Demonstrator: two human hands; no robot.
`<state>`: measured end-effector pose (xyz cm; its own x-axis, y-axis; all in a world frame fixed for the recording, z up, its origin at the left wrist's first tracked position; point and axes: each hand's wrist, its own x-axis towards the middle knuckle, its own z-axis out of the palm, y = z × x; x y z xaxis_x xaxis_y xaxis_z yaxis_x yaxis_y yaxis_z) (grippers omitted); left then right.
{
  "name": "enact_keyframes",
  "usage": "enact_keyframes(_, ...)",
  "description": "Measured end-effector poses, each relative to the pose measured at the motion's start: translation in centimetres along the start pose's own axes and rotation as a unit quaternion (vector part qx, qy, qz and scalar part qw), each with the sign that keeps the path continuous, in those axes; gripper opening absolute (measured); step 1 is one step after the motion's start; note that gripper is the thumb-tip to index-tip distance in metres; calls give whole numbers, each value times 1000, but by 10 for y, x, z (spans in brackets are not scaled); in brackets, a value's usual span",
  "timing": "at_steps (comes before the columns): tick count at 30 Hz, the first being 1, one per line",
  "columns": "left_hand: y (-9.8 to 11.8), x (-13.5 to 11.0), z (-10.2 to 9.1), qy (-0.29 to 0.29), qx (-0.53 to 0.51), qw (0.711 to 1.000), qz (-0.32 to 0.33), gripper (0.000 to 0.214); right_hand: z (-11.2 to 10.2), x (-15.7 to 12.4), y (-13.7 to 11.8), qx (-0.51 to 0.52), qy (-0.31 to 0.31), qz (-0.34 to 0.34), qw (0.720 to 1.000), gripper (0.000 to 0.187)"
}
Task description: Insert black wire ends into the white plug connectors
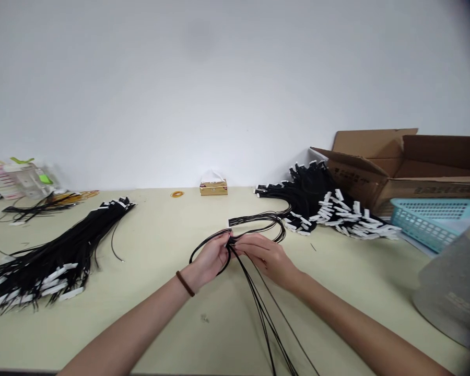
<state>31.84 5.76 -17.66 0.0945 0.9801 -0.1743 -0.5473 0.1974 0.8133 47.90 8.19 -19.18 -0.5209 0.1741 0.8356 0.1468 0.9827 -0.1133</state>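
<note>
Over the middle of the table, my left hand (213,257) is closed around a bundle of thin black cables (254,297). My right hand (267,257) meets it from the right, its fingers pinched on the same cables. Part of the bundle loops to the left, and several loose strands hang toward the table's front edge. Just behind my hands lies another looped cable bundle (272,216) with a small white connector at its end. What sits right between my fingertips is mostly hidden.
A pile of black cables with white connectors (58,256) lies at left, another pile (313,198) at back right. Beside that stand a cardboard box (434,188), a turquoise basket (423,219) and a grey container (454,287). A tissue box (213,188), rubber bands (177,194) and bottles (25,177) line the back.
</note>
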Motion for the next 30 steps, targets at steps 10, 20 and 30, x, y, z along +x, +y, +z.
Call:
enact_keyframes(10, 1, -1, -4, 5, 46, 999, 7, 9, -30, 21, -3, 287, 294, 341, 846, 27)
enact_keyframes(20, -2, -3, -5, 3, 54, 999, 5, 11, -59, 13, 26, -36, 335, 270, 902, 22)
enact_keyframes(30, -3, -6, -1, -79, 109, 989, 57, 18, -17, 4, 4, -285, 16, -15, 958, 15)
